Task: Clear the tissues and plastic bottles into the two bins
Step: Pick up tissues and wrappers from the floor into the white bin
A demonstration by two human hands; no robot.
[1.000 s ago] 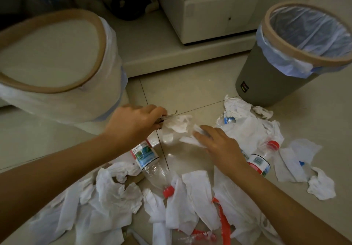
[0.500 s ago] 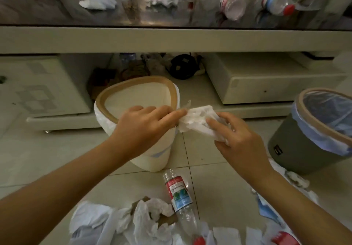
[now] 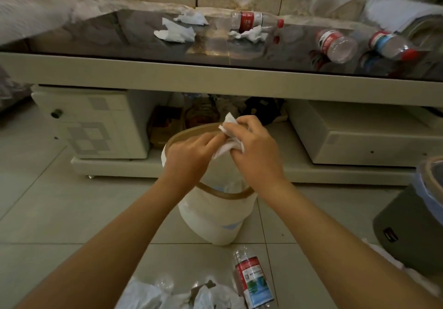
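I hold the wadded tissue (image 3: 228, 140) in my right hand (image 3: 257, 150), left hand (image 3: 189, 152) pinching its edge, directly above the white bin (image 3: 215, 215).

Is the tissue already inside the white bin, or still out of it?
Still out: both hands hold the tissue above the white bin.

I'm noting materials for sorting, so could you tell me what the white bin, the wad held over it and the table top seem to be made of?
White bin: likely smooth matt plastic, with a tan, wood-look rim ring.
Wad, held by both the left hand and right hand: soft white tissue paper, crumpled and creased.
Table top: dark and glossy, perhaps glass or polished stone; it mirrors the bottles.
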